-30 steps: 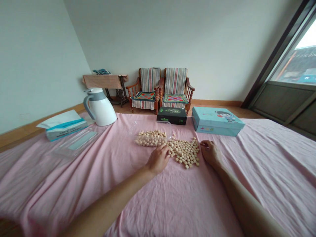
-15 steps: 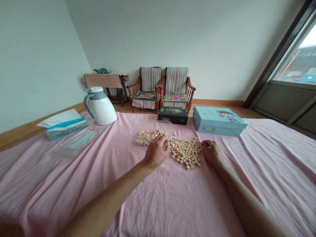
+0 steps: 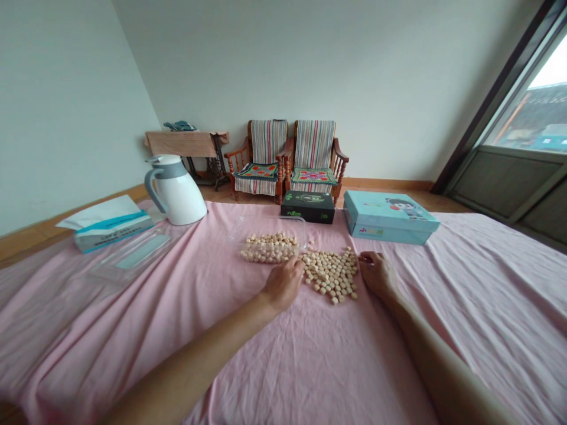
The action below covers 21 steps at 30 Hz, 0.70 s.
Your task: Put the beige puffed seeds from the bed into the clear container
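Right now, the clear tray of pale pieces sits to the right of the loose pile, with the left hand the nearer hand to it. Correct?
Not quite: the clear tray sits left of the loose pile, per the head view. The left hand is the nearer.

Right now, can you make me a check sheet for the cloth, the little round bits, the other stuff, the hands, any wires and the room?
Surface: pink cloth, wrinkled.
Things in use: pale round bits in a loose pile, more inside a clear box.
Clutter: jug, tissues and flat clear plastic at left; black box and blue box behind.
Grip: left hand at the pile's left edge, its hold unclear; right hand curled beside the right edge.
Cables: nothing seen.
Surroundings: two chairs, a covered table, pale walls.
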Available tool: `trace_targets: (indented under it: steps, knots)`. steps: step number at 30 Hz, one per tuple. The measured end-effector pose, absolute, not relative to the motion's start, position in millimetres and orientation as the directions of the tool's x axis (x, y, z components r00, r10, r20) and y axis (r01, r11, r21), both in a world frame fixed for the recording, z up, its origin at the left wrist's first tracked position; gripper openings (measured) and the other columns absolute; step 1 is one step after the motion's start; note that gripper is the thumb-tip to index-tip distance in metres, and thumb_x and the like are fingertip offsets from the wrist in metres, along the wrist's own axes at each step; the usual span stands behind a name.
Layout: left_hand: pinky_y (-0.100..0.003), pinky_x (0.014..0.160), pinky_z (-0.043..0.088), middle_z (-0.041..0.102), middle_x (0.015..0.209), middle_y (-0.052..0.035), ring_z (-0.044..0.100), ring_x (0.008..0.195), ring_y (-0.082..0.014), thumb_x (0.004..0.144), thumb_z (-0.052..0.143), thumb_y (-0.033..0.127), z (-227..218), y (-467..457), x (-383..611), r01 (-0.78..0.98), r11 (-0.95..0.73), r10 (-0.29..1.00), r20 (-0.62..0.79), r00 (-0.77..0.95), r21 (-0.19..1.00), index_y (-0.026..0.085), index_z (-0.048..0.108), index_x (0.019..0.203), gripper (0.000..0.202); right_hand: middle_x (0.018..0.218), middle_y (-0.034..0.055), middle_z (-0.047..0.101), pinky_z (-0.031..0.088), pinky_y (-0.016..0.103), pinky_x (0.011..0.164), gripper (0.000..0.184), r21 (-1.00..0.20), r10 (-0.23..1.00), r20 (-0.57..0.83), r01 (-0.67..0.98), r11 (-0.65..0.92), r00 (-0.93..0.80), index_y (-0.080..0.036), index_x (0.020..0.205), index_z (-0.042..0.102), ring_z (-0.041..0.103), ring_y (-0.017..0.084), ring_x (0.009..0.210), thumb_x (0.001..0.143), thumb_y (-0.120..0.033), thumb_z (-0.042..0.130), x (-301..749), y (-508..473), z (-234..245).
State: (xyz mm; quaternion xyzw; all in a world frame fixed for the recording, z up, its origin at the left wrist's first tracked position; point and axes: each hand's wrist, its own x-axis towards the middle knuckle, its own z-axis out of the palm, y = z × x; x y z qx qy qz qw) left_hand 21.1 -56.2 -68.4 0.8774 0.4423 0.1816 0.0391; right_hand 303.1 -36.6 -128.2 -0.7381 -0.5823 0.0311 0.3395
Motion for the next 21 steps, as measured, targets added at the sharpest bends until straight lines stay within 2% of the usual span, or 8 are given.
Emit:
trace_targets:
  steps: [3, 7, 10, 12, 14, 16, 18, 21]
  knots:
    - [-0.029, 0.077, 0.045, 0.059, 0.092, -0.0060, 0.058, 0.088, -0.0184, 0.079, 0.046, 0.005, -74, -57, 18, 0.758, -0.596, 0.799, 0.296, 0.524, 0.265, 0.017, 0.054, 0.092, 0.019, 0.093, 0.0086, 0.062, 0.048, 0.031, 0.075, 0.022, -0.533, 0.882, 0.347, 0.841, -0.095, 0.320, -0.018, 0.094, 0.063, 0.062, 0.020, 0.082, 0.078, -0.024, 0.050, 302, -37, -126]
    - [-0.026, 0.074, 0.044, 0.058, 0.085, -0.0030, 0.057, 0.082, -0.0162, 0.079, 0.048, 0.008, -61, -62, 14, 0.713, -0.630, 0.773, 0.336, 0.538, 0.307, 0.019, 0.052, 0.086, 0.013, 0.094, 0.0093, 0.062, 0.048, 0.029, 0.074, 0.022, -0.537, 0.887, 0.339, 0.839, -0.092, 0.315, -0.017, 0.094, 0.063, 0.063, 0.019, 0.081, 0.078, -0.023, 0.049, 302, -38, -125]
    - [-0.026, 0.073, 0.044, 0.058, 0.085, -0.0027, 0.056, 0.081, -0.0158, 0.080, 0.049, 0.010, -34, -55, 9, 0.690, -0.662, 0.729, 0.466, 0.501, 0.294, 0.019, 0.052, 0.082, 0.009, 0.095, 0.0090, 0.062, 0.047, 0.028, 0.075, 0.023, -0.538, 0.888, 0.337, 0.838, -0.092, 0.313, -0.017, 0.095, 0.063, 0.063, 0.018, 0.082, 0.078, -0.023, 0.049, 302, -38, -125]
    - [-0.028, 0.075, 0.045, 0.058, 0.084, -0.0031, 0.056, 0.081, -0.0166, 0.082, 0.049, 0.012, -15, -43, 4, 0.716, -0.638, 0.710, 0.576, 0.405, 0.283, 0.018, 0.052, 0.084, 0.008, 0.095, 0.0086, 0.062, 0.047, 0.028, 0.074, 0.023, -0.536, 0.887, 0.336, 0.839, -0.096, 0.317, -0.018, 0.095, 0.063, 0.063, 0.018, 0.082, 0.078, -0.023, 0.049, 302, -38, -126]
    - [-0.031, 0.082, 0.045, 0.058, 0.092, -0.0053, 0.055, 0.090, -0.0188, 0.082, 0.050, 0.013, -1, -31, 1, 0.744, -0.613, 0.664, 0.682, 0.306, 0.264, 0.018, 0.054, 0.092, 0.012, 0.093, 0.0085, 0.062, 0.047, 0.029, 0.074, 0.023, -0.534, 0.886, 0.337, 0.840, -0.098, 0.318, -0.017, 0.095, 0.063, 0.062, 0.019, 0.081, 0.078, -0.023, 0.049, 302, -38, -127]
    - [-0.034, 0.088, 0.044, 0.058, 0.100, -0.0072, 0.053, 0.098, -0.0204, 0.083, 0.050, 0.013, 3, -27, 1, 0.752, -0.620, 0.612, 0.737, 0.287, 0.222, 0.017, 0.054, 0.101, 0.018, 0.092, 0.0089, 0.062, 0.047, 0.029, 0.074, 0.023, -0.531, 0.884, 0.342, 0.842, -0.097, 0.317, -0.017, 0.095, 0.063, 0.062, 0.019, 0.081, 0.077, -0.022, 0.049, 302, -37, -127]
    - [-0.033, 0.089, 0.044, 0.058, 0.100, -0.0070, 0.053, 0.099, -0.0196, 0.085, 0.047, 0.012, -3, -32, 6, 0.715, -0.682, 0.586, 0.702, 0.405, 0.156, 0.017, 0.054, 0.102, 0.019, 0.092, 0.0094, 0.062, 0.047, 0.030, 0.076, 0.023, -0.528, 0.882, 0.350, 0.844, -0.092, 0.315, -0.016, 0.094, 0.063, 0.062, 0.020, 0.082, 0.077, -0.021, 0.050, 301, -37, -126]
    - [-0.028, 0.082, 0.047, 0.060, 0.098, -0.0048, 0.057, 0.093, -0.0166, 0.087, 0.041, 0.009, -21, -48, 22, 0.636, -0.767, 0.603, 0.434, 0.670, 0.085, 0.018, 0.054, 0.096, 0.019, 0.091, 0.0093, 0.062, 0.046, 0.031, 0.077, 0.022, -0.519, 0.882, 0.358, 0.850, -0.085, 0.306, -0.016, 0.093, 0.064, 0.061, 0.020, 0.083, 0.076, -0.020, 0.050, 301, -37, -124]
